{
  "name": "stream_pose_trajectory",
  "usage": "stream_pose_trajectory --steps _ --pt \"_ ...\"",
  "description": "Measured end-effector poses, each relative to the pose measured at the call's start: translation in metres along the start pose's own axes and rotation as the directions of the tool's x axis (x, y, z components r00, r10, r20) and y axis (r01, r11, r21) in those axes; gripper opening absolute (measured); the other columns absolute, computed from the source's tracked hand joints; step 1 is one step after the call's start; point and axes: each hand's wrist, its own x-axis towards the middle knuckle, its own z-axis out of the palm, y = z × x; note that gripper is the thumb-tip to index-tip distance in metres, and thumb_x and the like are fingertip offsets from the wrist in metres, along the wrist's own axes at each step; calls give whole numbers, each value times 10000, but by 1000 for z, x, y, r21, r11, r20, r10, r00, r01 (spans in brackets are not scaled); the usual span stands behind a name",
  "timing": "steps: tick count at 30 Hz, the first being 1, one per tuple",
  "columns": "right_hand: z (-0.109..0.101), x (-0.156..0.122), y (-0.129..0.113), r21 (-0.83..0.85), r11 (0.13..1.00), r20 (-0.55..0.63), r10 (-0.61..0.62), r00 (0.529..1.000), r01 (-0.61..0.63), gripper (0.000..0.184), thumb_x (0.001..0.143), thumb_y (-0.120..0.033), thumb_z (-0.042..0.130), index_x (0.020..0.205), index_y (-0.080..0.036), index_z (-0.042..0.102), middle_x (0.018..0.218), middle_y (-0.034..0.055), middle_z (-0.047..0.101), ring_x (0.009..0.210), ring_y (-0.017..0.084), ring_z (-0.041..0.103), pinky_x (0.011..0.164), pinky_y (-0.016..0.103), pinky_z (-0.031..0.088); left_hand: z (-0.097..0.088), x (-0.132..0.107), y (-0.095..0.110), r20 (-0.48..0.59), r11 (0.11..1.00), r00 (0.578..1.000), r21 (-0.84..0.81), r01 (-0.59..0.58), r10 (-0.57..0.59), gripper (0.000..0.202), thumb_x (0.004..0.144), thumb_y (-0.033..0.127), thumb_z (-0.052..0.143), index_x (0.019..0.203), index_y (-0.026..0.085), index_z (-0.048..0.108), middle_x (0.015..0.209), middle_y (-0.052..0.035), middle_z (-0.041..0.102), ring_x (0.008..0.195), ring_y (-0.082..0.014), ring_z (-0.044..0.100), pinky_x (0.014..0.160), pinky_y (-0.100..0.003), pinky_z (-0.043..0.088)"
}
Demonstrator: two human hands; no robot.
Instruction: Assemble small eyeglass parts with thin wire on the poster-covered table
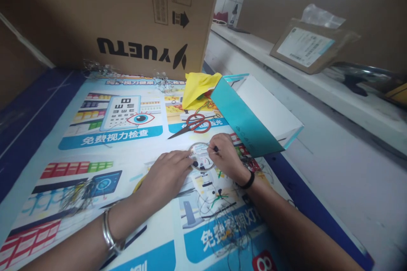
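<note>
A small clear round dish (201, 155) with tiny beads or parts in it lies on a printed poster (127, 135) spread over the table. My left hand (167, 175) rests flat beside the dish, fingertips touching its left rim. My right hand (224, 156) is closed in a pinch at the dish's right rim, holding something small and dark that I cannot make out. Thin wires (222, 216) lie tangled on the poster below my hands. A silver bracelet sits on my left wrist, a black band on my right.
Red-handled scissors (195, 123) lie just beyond the dish, with a yellow cloth (199, 87) behind them. A teal and white open box (254, 114) stands to the right. A big cardboard box (127, 17) blocks the back. More wires (78, 192) lie at left.
</note>
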Motion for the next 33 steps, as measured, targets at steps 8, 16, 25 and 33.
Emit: stream_pose_trajectory --steps 8,16,25,33 --pt "-1 0 -2 -2 1000 1 17 1000 -17 140 676 -83 499 621 -200 446 750 36 535 802 186 472 761 326 345 0 0 0 -7 1000 1000 1 -12 12 289 874 218 455 1137 237 574 1195 -47 607 1070 -227 545 866 -417 453" --pt "-1 -1 -1 -27 1000 15 5 1000 -4 129 689 -81 516 639 -191 471 768 41 539 812 186 474 777 327 348 0 0 1 -1 1000 1000 -21 3 -3 286 883 231 445 1139 237 573 1206 -44 601 1084 -222 539 883 -416 441" --pt "1 -1 0 3 997 -1 80 997 -80 101 741 -138 574 651 -182 564 804 43 575 849 188 484 809 336 341 -3 1 2 -23 998 999 -31 46 -47 333 909 281 385 1204 211 525 1275 -78 547 1157 -235 483 924 -438 418" --pt "0 -1 -1 21 993 -18 114 993 -113 100 728 -139 587 640 -183 571 786 34 583 838 184 490 803 336 344 -2 5 2 -2 995 997 52 83 -83 384 924 320 338 1275 243 476 1401 -109 408 1266 -289 369 953 -505 359"
